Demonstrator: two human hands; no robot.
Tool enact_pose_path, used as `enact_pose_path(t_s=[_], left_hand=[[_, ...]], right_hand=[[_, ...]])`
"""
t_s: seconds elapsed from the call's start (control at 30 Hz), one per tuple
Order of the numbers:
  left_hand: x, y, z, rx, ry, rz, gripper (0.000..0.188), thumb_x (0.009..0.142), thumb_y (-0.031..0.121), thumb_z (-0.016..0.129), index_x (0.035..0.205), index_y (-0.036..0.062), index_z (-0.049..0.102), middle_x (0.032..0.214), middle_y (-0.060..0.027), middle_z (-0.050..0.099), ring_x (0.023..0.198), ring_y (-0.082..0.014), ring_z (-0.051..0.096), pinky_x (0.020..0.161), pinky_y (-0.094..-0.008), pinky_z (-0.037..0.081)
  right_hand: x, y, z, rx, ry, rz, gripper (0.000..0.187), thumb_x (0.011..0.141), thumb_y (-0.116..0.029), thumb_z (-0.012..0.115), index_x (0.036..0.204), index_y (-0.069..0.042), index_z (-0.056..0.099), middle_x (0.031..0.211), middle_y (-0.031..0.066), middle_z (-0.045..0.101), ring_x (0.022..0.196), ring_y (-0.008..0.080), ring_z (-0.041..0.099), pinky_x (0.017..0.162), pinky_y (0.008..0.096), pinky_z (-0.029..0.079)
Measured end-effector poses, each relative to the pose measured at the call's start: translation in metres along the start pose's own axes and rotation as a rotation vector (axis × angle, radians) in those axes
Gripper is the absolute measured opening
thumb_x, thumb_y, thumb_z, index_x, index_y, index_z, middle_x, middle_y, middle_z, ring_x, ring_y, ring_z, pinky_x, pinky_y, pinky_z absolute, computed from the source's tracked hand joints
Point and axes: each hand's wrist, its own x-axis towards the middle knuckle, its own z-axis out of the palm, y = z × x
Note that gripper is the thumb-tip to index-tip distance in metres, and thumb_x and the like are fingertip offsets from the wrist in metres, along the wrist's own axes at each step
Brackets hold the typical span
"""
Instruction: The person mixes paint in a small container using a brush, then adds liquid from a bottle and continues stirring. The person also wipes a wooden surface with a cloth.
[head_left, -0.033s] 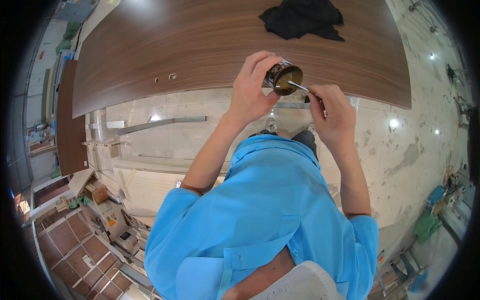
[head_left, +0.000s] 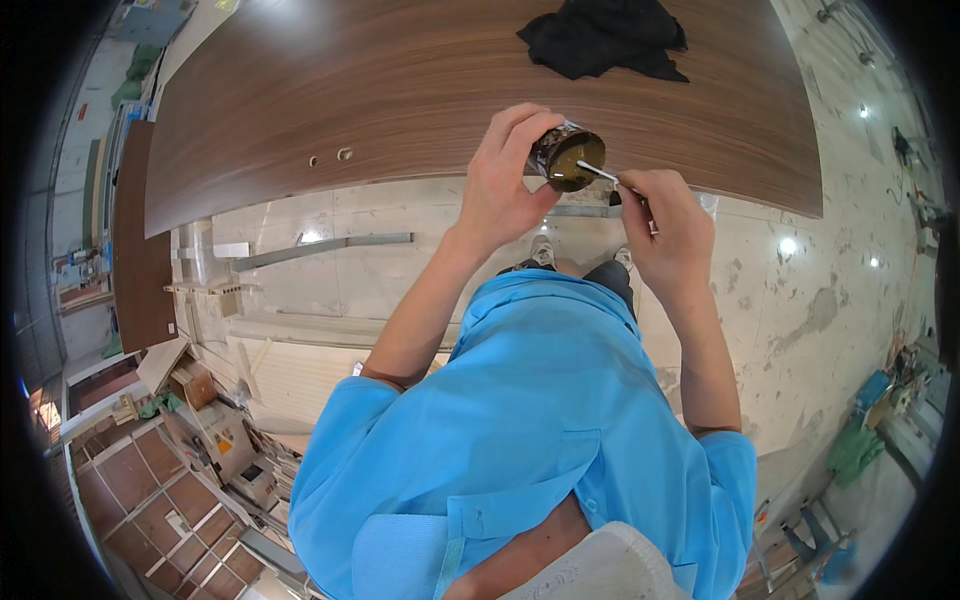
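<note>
My left hand [head_left: 508, 172] is wrapped round a small dark can [head_left: 545, 152], tilted so that its open mouth faces me. A yellowish-brown liquid [head_left: 572, 172] shows inside it. Between the thumb and fingers of my right hand [head_left: 672, 222] is pinched a thin cotton swab [head_left: 598, 171], its white tip at the can's mouth. Whether the tip touches the liquid, I cannot tell. Both hands are above the near edge of a large brown wood-grain panel [head_left: 420, 120].
A crumpled black cloth [head_left: 605, 40] lies on the panel's far part. Toward the panel's left are two small holes [head_left: 345, 154]. Below the near edge, a grey metal bar [head_left: 325, 246] and pale boards [head_left: 290, 375] are at floor level. Another brown panel [head_left: 143, 240] stands at left.
</note>
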Motion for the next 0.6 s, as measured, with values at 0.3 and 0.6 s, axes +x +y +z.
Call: enact_pose_path(t_s=[0.3, 0.6], left_hand=[[0.0, -0.01, 0.008, -0.098, -0.045, -0.072, 0.076, 0.069, -0.003, 0.091, 0.137, 0.0105, 0.061, 0.136, -0.0144, 0.062, 0.123, -0.0339, 0.065, 0.099, -0.0405, 0.057], [0.008, -0.003, 0.02, -0.031, -0.064, 0.021, 0.075, 0.07, -0.004, 0.09, 0.137, 0.0124, 0.061, 0.14, -0.0137, 0.06, 0.124, -0.0345, 0.065, 0.098, -0.0409, 0.059]], right_hand=[[0.0, -0.004, -0.005, 0.053, 0.045, 0.09, 0.014, 0.091, 0.003, 0.075, 0.104, -0.003, 0.073, 0.092, 0.0127, 0.069, 0.075, 0.0304, 0.068, 0.065, 0.0385, 0.054], [0.001, 0.016, -0.006, -0.157, -0.046, -0.065, 0.013, 0.092, -0.002, 0.075, 0.104, -0.005, 0.07, 0.091, 0.0104, 0.066, 0.08, 0.0321, 0.069, 0.066, 0.0422, 0.056]])
